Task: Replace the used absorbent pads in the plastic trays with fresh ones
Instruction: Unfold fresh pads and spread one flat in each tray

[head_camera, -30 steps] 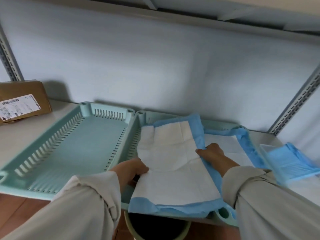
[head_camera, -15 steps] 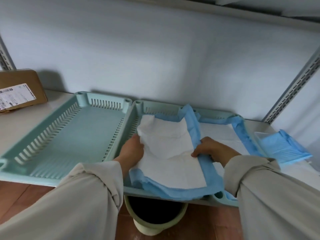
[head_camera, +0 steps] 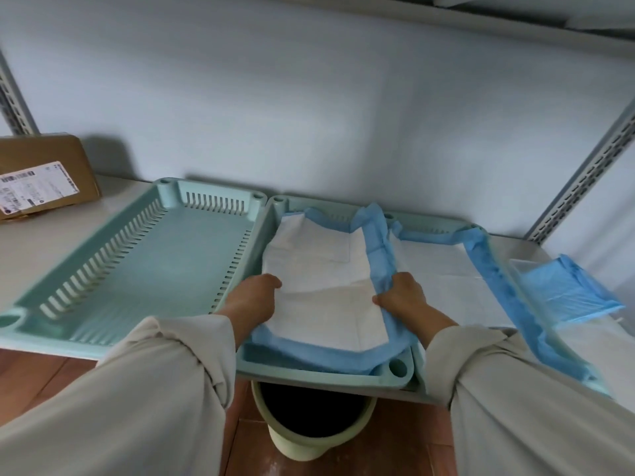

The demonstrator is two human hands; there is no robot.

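Pale-green plastic trays stand side by side on a white shelf [head_camera: 62,231]. The middle tray [head_camera: 323,376], directly between the two hands, holds an absorbent pad [head_camera: 323,280] with a white face and a blue border; the pad's edges ride up against the tray walls. The left hand [head_camera: 254,297] rests at the pad's left edge, fingers curled onto the white face; whether they pinch the sheet cannot be told. The right hand [head_camera: 402,297] grips the pad's blue right border, thumb lying on the white face and fingers wrapped over the fold. Both forearms wear loose beige sleeves [head_camera: 144,389].

To the left of the left hand lies the empty tray [head_camera: 103,269], its slotted walls exposed. To the right of the right hand, the right tray [head_camera: 599,386] holds a second pad [head_camera: 443,283], also white with a blue border draped over the tray rim. Farther right of that hand sits a pack of folded blue pads [head_camera: 563,290] on the shelf. A cardboard box [head_camera: 44,173] with a printed label stands well to the left, beyond the empty tray. Below the hands, under the shelf edge, a round bin [head_camera: 295,444] stands on the reddish floor, its dark interior open upward.
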